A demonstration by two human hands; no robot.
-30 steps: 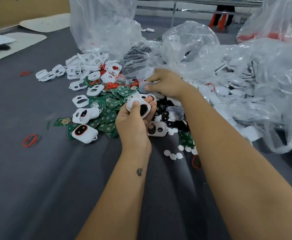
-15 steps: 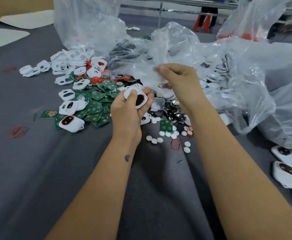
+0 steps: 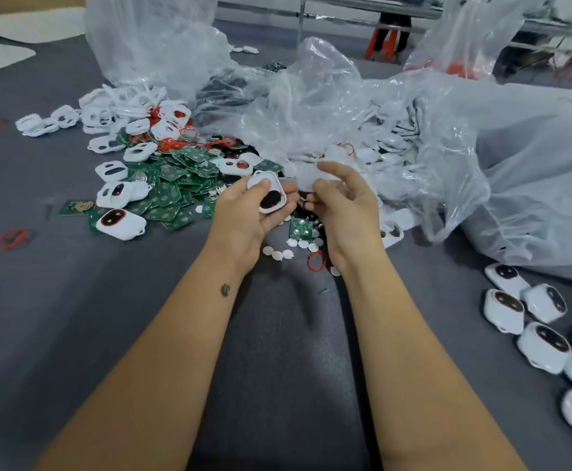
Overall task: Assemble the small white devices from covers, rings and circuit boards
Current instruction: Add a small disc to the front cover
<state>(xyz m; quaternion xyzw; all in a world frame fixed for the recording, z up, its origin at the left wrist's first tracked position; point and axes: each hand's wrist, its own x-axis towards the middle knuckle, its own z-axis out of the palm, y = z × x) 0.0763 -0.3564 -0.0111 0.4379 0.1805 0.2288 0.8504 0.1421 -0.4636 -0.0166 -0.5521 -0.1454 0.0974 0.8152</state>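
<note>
1. Loose white covers (image 3: 107, 171) and green circuit boards (image 3: 175, 185) were piled at 10 o'clock, many still unassembled.
2. Left hand (image 3: 247, 212) gripped a half-built device (image 3: 270, 196), thumb on top, fingers curled under, dark opening showing.
3. Right hand (image 3: 342, 205) just beside it at 3 o'clock, fingers curled; pinched a white part (image 3: 315, 175), identity unclear.
4. Finished devices (image 3: 542, 345) sat at 4 o'clock; several done, much left.

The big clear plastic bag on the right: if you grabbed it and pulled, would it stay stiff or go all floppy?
Probably floppy: the plastic bag lies crumpled and slumped in folds on the table. Likely light itself, being thin and see-through, though the white covers piled inside may weigh it down or spill.
</note>
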